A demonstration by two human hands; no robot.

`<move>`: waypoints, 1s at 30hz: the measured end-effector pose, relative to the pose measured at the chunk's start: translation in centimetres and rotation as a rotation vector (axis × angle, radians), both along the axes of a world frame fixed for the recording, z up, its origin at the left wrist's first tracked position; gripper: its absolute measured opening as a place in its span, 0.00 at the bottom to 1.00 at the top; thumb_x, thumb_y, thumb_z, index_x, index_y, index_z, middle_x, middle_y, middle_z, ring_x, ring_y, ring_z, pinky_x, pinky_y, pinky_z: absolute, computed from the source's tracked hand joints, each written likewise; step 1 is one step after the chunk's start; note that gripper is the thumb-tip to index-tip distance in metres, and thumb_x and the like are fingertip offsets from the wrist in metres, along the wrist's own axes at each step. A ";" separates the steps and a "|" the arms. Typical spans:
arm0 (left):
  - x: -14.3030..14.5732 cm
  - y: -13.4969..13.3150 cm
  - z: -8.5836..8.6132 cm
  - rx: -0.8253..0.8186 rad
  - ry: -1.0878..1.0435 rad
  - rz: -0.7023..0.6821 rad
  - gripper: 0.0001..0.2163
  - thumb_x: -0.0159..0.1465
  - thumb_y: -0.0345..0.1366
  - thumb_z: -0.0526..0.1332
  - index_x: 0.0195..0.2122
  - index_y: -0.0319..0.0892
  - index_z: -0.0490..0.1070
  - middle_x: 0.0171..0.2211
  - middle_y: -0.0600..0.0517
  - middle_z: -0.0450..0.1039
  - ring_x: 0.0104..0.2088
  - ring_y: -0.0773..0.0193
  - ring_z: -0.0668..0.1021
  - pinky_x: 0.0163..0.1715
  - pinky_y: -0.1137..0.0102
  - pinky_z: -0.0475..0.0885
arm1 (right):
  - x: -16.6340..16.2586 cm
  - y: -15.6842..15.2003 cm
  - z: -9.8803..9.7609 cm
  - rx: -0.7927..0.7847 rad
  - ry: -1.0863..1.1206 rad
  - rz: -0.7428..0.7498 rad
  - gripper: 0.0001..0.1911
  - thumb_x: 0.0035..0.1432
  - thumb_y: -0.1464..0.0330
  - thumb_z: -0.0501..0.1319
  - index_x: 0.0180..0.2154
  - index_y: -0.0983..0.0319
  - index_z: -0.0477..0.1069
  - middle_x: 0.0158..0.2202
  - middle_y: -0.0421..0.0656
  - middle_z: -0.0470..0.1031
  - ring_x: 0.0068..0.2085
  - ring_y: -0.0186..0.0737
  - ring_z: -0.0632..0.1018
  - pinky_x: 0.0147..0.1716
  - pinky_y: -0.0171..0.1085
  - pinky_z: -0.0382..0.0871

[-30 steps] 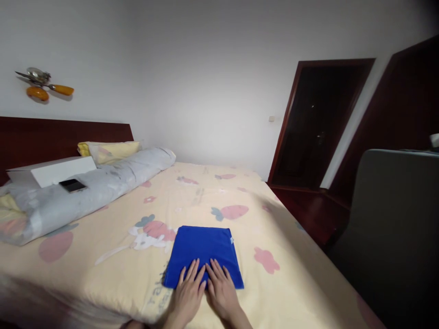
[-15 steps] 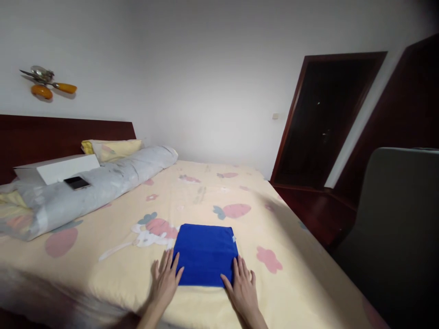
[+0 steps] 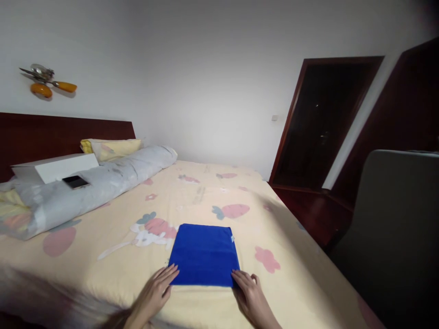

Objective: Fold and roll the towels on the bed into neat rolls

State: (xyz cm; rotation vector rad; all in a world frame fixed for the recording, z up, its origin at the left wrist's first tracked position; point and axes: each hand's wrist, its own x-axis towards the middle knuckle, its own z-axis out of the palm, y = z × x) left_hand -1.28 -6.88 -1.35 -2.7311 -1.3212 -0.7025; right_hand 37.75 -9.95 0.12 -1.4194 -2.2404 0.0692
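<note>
A folded blue cloth (image 3: 205, 255) lies flat on the yellow patterned bedspread (image 3: 192, 201) near the bed's front edge. My left hand (image 3: 156, 290) rests on the bedspread with its fingers stretched out, the tips touching the cloth's near left corner. Over at the near right corner, my right hand (image 3: 249, 292) lies with fingers extended and slightly curled, tips at the cloth's edge. Neither hand holds anything.
A rolled grey quilt (image 3: 92, 185) lies along the headboard side, with a dark phone (image 3: 75, 182) and a white box (image 3: 55, 167) on it. A yellow pillow (image 3: 109, 148) sits behind. A grey chair back (image 3: 394, 228) stands at the right, a dark doorway (image 3: 322, 123) beyond.
My hands moved off the top of the blue cloth, spread apart to its two sides, then drew back to its near corners. The cloth stayed flat in place.
</note>
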 end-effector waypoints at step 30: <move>9.1 6.6 1.6 -0.185 0.156 0.274 0.23 0.71 0.45 0.42 0.64 0.51 0.59 0.66 0.51 0.57 0.66 0.57 0.61 0.61 0.53 0.59 | -7.5 7.6 1.2 -0.181 -0.048 -0.135 0.31 0.65 0.51 0.46 0.62 0.60 0.60 0.65 0.46 0.58 0.66 0.49 0.59 0.64 0.55 0.50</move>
